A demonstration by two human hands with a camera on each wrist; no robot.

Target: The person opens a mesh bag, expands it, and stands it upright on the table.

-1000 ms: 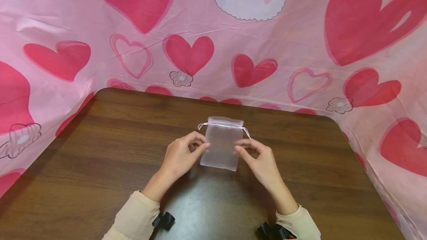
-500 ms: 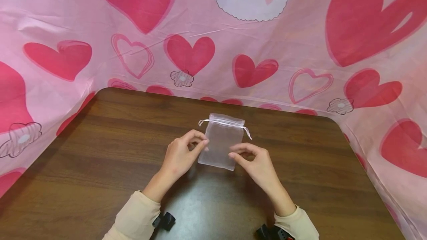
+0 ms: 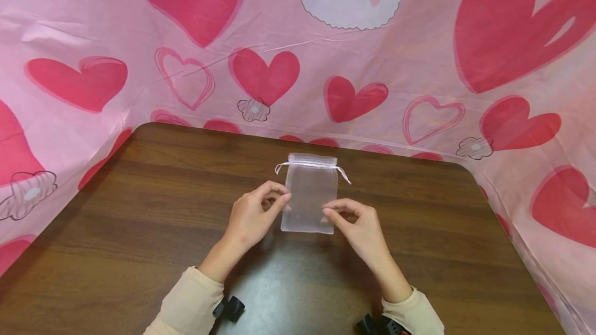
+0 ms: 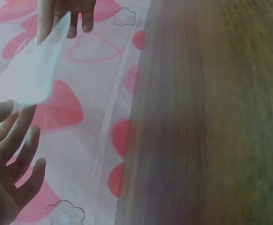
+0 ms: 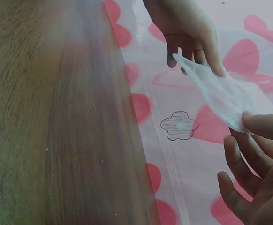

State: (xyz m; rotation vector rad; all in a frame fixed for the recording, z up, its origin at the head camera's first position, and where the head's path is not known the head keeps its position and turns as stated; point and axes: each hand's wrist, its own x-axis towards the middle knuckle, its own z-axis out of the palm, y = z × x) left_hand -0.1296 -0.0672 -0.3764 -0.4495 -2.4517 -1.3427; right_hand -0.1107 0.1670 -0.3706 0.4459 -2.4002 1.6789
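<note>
Bag (image 3: 309, 198) has shifted a little toward the table's far edge over the last second, and its bottom edge, slanted a half second ago, now runs nearly level; right hand (image 3: 358, 221) has moved slightly with it, left hand (image 3: 256, 213) about the same spot. Sheer, whitish-pink bag, held up between both hands above the table (image 3: 139, 216), not touching it, mouth end pointing away from the person, bottom end nearer. White drawstrings (image 3: 344, 174) stick out at both sides of the gathered mouth, the right one hanging longer. Left hand pinches the bag's left edge, thumb against index finger, narrow gap; right hand pinches the right edge lower down, same grip. Wrist views show each thumb on top of the fabric, remaining fingers loosely spread beneath. Beige sleeves (image 3: 186, 301) cover both forearms, black wrist devices (image 3: 229, 308) at the cuffs. Dark brown wood-grain table below, rounded far corners. Pink cloth (image 3: 279, 25) around it, printed with red hearts, outlined flowers and a fluffy white face.
</note>
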